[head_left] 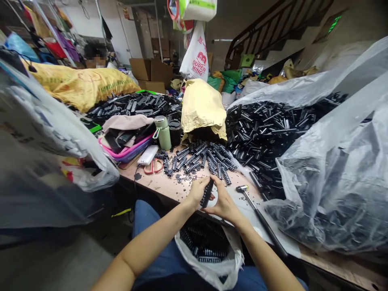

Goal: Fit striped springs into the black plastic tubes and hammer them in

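Note:
A black ridged piece is held upright at a tilt between both hands over the table's front edge. My left hand grips its left side, with the fingers closed on it. My right hand holds it from the right, fingertips at its top and thumb near its lower end. Just behind the hands, a pile of black-and-silver ridged strips spills out from a yellowish paper sack. Small dark bits lie scattered around the hands on the table. A hammer rests to the right.
An open bag of ridged pieces sits between the knees. Red-handled scissors, a white box, a green bottle and a pink basket stand left. Large plastic bag and black parts fill the right. A person is back left.

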`<state>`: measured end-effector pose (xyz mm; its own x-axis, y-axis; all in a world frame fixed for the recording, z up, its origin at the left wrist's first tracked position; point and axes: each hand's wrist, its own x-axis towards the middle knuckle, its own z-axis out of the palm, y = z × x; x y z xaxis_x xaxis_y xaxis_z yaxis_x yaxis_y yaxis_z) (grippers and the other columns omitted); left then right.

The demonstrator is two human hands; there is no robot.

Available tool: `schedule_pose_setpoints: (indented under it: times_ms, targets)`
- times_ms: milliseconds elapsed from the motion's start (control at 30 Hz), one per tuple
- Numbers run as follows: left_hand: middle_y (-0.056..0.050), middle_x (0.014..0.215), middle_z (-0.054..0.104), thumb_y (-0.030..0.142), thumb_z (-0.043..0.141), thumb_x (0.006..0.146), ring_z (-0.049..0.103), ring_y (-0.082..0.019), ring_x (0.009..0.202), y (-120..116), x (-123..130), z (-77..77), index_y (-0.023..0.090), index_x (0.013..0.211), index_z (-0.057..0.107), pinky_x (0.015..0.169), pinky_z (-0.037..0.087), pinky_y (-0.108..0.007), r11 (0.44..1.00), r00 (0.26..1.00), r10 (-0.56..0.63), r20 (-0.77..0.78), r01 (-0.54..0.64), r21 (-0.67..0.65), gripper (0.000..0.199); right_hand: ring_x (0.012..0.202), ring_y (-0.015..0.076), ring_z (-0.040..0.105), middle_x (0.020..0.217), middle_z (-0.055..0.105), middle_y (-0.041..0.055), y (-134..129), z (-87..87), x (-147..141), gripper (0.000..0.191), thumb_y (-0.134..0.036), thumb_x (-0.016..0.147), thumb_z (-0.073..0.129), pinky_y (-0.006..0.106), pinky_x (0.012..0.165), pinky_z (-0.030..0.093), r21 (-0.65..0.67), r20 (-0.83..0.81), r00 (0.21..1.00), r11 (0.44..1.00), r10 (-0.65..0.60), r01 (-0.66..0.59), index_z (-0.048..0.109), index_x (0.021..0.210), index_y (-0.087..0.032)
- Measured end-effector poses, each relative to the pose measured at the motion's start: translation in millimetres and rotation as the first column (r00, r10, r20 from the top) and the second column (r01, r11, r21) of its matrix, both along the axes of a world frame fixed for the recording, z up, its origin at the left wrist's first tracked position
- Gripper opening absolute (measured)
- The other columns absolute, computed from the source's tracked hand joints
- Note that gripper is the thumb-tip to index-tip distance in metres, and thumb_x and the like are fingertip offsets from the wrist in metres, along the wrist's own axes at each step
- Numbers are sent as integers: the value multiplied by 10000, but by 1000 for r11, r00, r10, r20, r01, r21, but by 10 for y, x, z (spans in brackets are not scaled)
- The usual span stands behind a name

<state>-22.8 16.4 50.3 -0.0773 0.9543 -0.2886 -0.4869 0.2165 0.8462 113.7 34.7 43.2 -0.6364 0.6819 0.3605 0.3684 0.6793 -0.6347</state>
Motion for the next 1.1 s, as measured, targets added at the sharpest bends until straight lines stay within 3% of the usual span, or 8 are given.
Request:
schedule_pose_setpoints:
  times_ms: [267,500,800,967,1100]
  targets:
    - [-1,529,565,501,649,754,561,-137,392,24,72,-37,126,880,621,396,455,-234,995,999,-47,-9,46,-86,397,1329,324,416,1431,384,176,-44,-92,42,1039,-266,568,810,503,1121,356,-154,-55,996,987,-63,54,235,1429,-188]
    - [-22,552,589,380,547,856,544,-119,379,44,57,-80,123,843,590,407,466,-233,979,999,-50,2,49,-196,261,1337,314,415,1465,349,165,-33,-209,7,1064,-374,574,835,500,1131,345,-311,-96,993,950,-70,37,227,1432,-214]
    - [19,559,546,376,505,893,537,-105,368,49,-116,-216,129,836,582,383,447,-213,974,1000,-18,25,23,-223,265,1331,326,412,1439,379,183,32,-186,-199,1082,-377,540,837,486,1128,329,-303,74,996,951,-40,61,243,1422,-176]
    - [1,564,568,282,416,918,526,-100,363,125,-264,-162,118,831,585,378,440,-208,962,1000,-20,21,24,-273,251,1321,347,417,1435,382,193,103,-206,-365,1126,-383,492,848,498,1114,343,-278,144,987,954,-70,109,251,1420,-162]
    - [8,595,582,362,490,883,521,-95,370,190,-416,-128,125,854,600,394,449,-216,974,1000,-22,0,22,-226,264,1285,345,454,1384,436,185,158,-171,-539,1018,-321,523,785,492,1099,362,-173,127,985,976,-114,135,288,1395,-149]
